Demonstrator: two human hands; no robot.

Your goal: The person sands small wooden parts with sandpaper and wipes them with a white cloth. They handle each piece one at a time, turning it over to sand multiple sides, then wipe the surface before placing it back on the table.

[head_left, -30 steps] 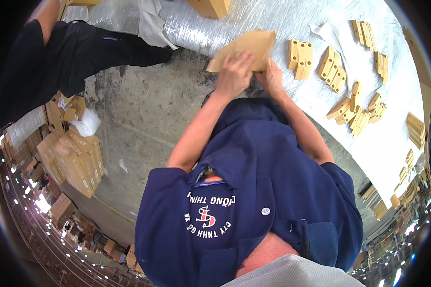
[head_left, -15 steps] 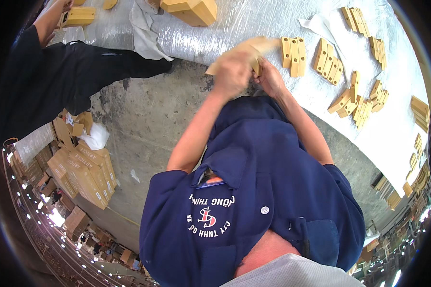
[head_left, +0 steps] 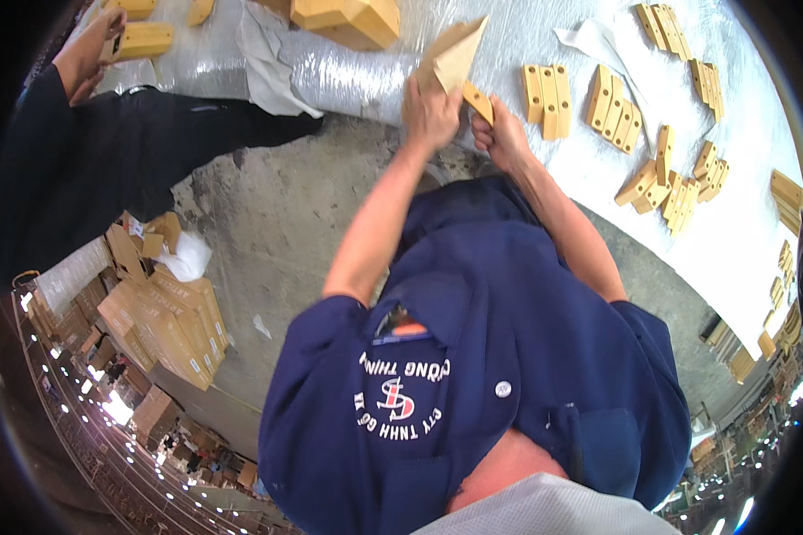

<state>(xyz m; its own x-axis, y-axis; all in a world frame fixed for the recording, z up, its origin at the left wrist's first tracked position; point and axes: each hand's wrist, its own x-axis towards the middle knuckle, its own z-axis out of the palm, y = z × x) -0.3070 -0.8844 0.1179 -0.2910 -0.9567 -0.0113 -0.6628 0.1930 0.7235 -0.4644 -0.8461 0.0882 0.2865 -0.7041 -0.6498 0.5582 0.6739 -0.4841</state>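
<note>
My left hand (head_left: 431,116) grips a folded tan sheet of sandpaper (head_left: 455,55), its pointed corner sticking up over the table's edge. Just to the right, my right hand (head_left: 504,135) pinches the lower end of a small curved wooden piece (head_left: 478,100) with a dark hole in its face. The upper end of that piece is close to the sheet; whether they touch I cannot tell. Right of my hands, similar wooden pieces (head_left: 547,100) stand side by side on the plastic-wrapped table (head_left: 348,76).
More grouped wooden pieces (head_left: 613,111) continue along the table to the right, beside a white cloth (head_left: 589,40). A large wooden block (head_left: 348,20) lies at the far side. At left, a co-worker's hand (head_left: 85,53) is at another block (head_left: 144,40). Cardboard boxes (head_left: 165,321) stack on the floor.
The sandpaper sheet, blurred and across the wooden piece before, now stands more upright and to its left. My hands have moved slightly apart, uncovering more of the piece.
</note>
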